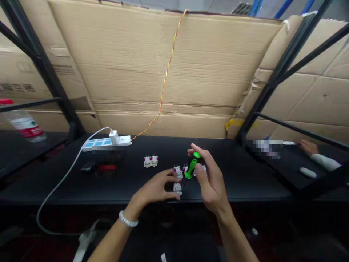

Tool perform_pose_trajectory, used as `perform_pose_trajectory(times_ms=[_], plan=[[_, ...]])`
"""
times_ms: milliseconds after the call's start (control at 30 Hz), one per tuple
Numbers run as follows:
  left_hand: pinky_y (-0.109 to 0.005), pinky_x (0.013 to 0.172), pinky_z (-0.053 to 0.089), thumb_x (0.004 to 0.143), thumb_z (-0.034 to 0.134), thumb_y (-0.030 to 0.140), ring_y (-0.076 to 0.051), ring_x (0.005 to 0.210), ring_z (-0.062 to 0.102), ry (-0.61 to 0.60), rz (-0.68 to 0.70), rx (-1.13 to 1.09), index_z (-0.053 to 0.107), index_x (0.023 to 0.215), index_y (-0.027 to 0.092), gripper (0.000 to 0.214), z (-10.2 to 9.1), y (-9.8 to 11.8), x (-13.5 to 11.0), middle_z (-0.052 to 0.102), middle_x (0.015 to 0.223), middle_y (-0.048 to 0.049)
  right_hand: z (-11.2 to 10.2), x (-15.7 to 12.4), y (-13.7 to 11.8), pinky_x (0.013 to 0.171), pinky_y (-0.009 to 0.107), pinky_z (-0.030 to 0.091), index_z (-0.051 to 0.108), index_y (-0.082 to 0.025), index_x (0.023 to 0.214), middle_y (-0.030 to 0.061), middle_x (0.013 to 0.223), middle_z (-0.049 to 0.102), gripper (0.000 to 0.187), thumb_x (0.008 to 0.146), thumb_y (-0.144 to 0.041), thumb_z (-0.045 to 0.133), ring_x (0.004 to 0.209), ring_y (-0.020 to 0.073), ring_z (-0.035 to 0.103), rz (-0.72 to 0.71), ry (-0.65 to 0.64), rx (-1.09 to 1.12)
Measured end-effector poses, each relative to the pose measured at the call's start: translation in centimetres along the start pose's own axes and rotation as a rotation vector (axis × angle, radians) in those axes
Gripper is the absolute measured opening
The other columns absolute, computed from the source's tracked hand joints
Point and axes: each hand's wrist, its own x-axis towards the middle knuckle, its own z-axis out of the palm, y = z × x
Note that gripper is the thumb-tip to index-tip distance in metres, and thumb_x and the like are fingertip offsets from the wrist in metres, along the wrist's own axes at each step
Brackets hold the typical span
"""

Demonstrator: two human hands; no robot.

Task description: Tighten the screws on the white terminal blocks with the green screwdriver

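Observation:
My right hand [211,178] grips a green-and-black screwdriver [192,166], its handle leaning between thumb and fingers. The thin shaft slants down toward a small white-and-purple plug part [177,187] near the table's front edge. Around that part, the thumb and fingers of my left hand [160,185] close from the left side. Just beyond it lies another plug part [178,171], touched or nearly touched by my left fingertips. More such parts sit behind the screwdriver, partly hidden by it and by my right hand. Two pinned plug parts [151,161] stand side by side farther back.
A white power strip [107,143] with a plugged-in adapter and white cable [58,182] lies at the back left. A twisted red-yellow wire [166,72] runs up the cardboard wall [122,65]. Black metal frames flank the black table [245,178]. Another person's hand [309,147] is at right.

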Motion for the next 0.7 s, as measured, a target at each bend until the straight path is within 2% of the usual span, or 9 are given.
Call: perform_pose_trajectory(times_ms=[100, 167, 267, 333, 433, 500, 600, 633, 700], plan=[[-0.039, 0.106, 0.054, 0.079, 0.094, 0.043, -0.028, 0.116, 0.067, -0.002, 0.003, -0.005, 0.081, 0.122, 0.025, 0.048, -0.03, 0.08, 0.05, 0.071, 0.122, -0.008, 0.01, -0.03, 0.01, 0.09, 0.038, 0.058, 0.069, -0.028, 0.136, 0.0077, 0.119, 0.061, 0.038, 0.098, -0.028, 0.069, 0.1, 0.0214, 0.066, -0.012, 0.069, -0.101], [-0.038, 0.104, 0.055, 0.079, 0.094, 0.044, -0.027, 0.114, 0.068, -0.007, 0.005, -0.007, 0.081, 0.123, 0.024, 0.049, -0.05, 0.11, 0.07, 0.071, 0.12, -0.0077, -0.03, -0.08, 0.01, 0.091, 0.037, 0.058, 0.067, -0.029, 0.14, 0.007, 0.118, 0.062, 0.04, 0.101, -0.025, 0.064, 0.1, 0.0207, 0.066, -0.009, 0.059, -0.091], [-0.038, 0.101, 0.055, 0.079, 0.094, 0.044, -0.027, 0.11, 0.068, -0.006, -0.012, -0.007, 0.08, 0.124, 0.023, 0.051, -0.08, 0.18, 0.07, 0.071, 0.118, -0.0077, -0.15, -0.2, -0.01, 0.102, 0.042, 0.056, 0.054, -0.032, 0.155, 0.0083, 0.128, 0.066, 0.049, 0.108, -0.021, 0.045, 0.117, 0.0229, 0.067, -0.003, -0.007, 0.017], [-0.039, 0.103, 0.055, 0.081, 0.093, 0.044, -0.027, 0.112, 0.067, -0.006, -0.014, -0.011, 0.079, 0.124, 0.023, 0.05, -0.09, 0.22, 0.03, 0.071, 0.121, -0.0084, -0.16, -0.22, -0.05, 0.101, 0.042, 0.056, 0.058, -0.031, 0.151, 0.009, 0.128, 0.064, 0.046, 0.106, -0.025, 0.05, 0.116, 0.0237, 0.066, -0.015, 0.013, 0.003], [-0.039, 0.104, 0.054, 0.081, 0.093, 0.043, -0.028, 0.113, 0.067, -0.006, -0.015, -0.005, 0.08, 0.124, 0.024, 0.049, -0.09, 0.23, -0.01, 0.071, 0.122, -0.0089, -0.09, -0.09, -0.05, 0.093, 0.039, 0.058, 0.07, -0.027, 0.136, 0.0078, 0.118, 0.059, 0.038, 0.098, -0.029, 0.068, 0.102, 0.0216, 0.064, -0.016, 0.091, -0.115], [-0.038, 0.103, 0.055, 0.079, 0.094, 0.043, -0.027, 0.112, 0.067, -0.012, -0.013, -0.004, 0.08, 0.122, 0.024, 0.049, -0.08, 0.19, -0.01, 0.07, 0.12, -0.0079, -0.09, 0.02, 0.0, 0.093, 0.039, 0.059, 0.066, -0.028, 0.142, 0.0074, 0.117, 0.061, 0.042, 0.101, -0.026, 0.064, 0.101, 0.0208, 0.065, -0.015, 0.082, -0.11], [-0.037, 0.1, 0.055, 0.08, 0.094, 0.043, -0.026, 0.109, 0.067, -0.016, -0.009, -0.004, 0.081, 0.12, 0.024, 0.046, -0.06, 0.11, -0.01, 0.07, 0.117, -0.0068, -0.25, 0.09, 0.06, 0.103, 0.043, 0.056, 0.052, -0.03, 0.158, 0.0092, 0.128, 0.067, 0.051, 0.108, -0.021, 0.044, 0.118, 0.0229, 0.067, -0.017, 0.004, -0.005], [-0.037, 0.1, 0.055, 0.08, 0.093, 0.043, -0.026, 0.11, 0.067, -0.014, -0.007, -0.004, 0.081, 0.12, 0.024, 0.046, -0.04, 0.07, 0.0, 0.069, 0.117, -0.007, -0.3, 0.09, 0.04, 0.105, 0.045, 0.056, 0.052, -0.03, 0.157, 0.0097, 0.131, 0.066, 0.051, 0.108, -0.022, 0.043, 0.122, 0.0239, 0.066, -0.018, -0.006, 0.004], [-0.039, 0.101, 0.055, 0.081, 0.093, 0.044, -0.026, 0.11, 0.067, -0.004, 0.0, -0.007, 0.081, 0.12, 0.024, 0.046, 0.0, 0.0, 0.0, 0.069, 0.119, -0.0081, -0.35, 0.1, -0.04, 0.104, 0.045, 0.056, 0.06, -0.029, 0.15, 0.0101, 0.129, 0.062, 0.046, 0.105, -0.028, 0.055, 0.119, 0.0251, 0.065, -0.01, 0.02, -0.052]])
